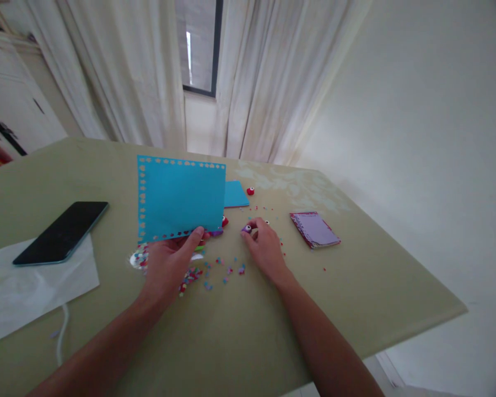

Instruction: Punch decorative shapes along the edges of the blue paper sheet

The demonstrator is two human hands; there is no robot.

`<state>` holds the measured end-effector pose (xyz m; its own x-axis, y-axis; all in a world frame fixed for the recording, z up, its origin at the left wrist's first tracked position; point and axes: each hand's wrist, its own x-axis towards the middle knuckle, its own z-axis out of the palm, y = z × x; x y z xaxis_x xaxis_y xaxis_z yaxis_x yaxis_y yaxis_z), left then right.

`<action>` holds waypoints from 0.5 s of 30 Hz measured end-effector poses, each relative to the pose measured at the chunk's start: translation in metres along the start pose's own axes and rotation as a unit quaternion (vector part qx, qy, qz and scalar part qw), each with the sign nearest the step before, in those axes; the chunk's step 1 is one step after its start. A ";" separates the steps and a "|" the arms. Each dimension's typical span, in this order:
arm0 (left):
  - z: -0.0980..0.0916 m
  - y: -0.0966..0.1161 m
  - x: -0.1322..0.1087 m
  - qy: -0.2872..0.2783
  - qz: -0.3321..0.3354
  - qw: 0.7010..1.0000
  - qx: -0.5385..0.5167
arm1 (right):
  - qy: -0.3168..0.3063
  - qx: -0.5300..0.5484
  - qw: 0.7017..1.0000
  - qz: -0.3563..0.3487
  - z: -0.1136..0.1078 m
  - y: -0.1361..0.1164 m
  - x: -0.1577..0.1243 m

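Observation:
My left hand (168, 262) holds a blue paper sheet (181, 198) upright by its lower edge; small shapes are punched along its top, left and bottom borders. My right hand (265, 245) rests on the table (355, 275) to the right of the sheet, its fingertips closed on a small purple punch (247, 228). A red punch (225, 221) peeks out beside the sheet's lower right corner. Colourful paper bits (215, 270) lie scattered between and below both hands.
A black phone (62, 231) lies on white paper (37, 281) at the left, with a white cable (62, 331) below. A second blue sheet (235, 194), another red punch (250, 191) and a stack of purple paper (314, 229) sit further back and right. Curtains hang behind.

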<state>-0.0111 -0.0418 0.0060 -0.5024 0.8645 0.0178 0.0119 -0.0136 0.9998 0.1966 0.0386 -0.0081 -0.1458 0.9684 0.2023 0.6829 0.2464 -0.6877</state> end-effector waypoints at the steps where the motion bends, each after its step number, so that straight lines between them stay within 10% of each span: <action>1: 0.000 0.000 0.000 -0.004 -0.004 1.000 -0.001 | 0.000 0.069 0.997 0.018 -0.001 -0.003 -0.001; 6: 0.001 -0.003 -0.002 -0.014 -0.002 1.000 -0.026 | -0.122 0.390 0.910 0.065 -0.003 -0.027 -0.016; 15: 0.004 0.015 -0.013 -0.040 -0.009 0.999 -0.002 | -0.178 0.488 0.848 0.106 0.012 -0.043 -0.031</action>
<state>-0.0005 -0.0510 0.0209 -0.4311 0.9023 0.0006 0.0000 -0.0006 1.0000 0.1627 -0.0018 0.0067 -0.4193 0.9021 -0.1021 -0.1723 -0.1894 -0.9667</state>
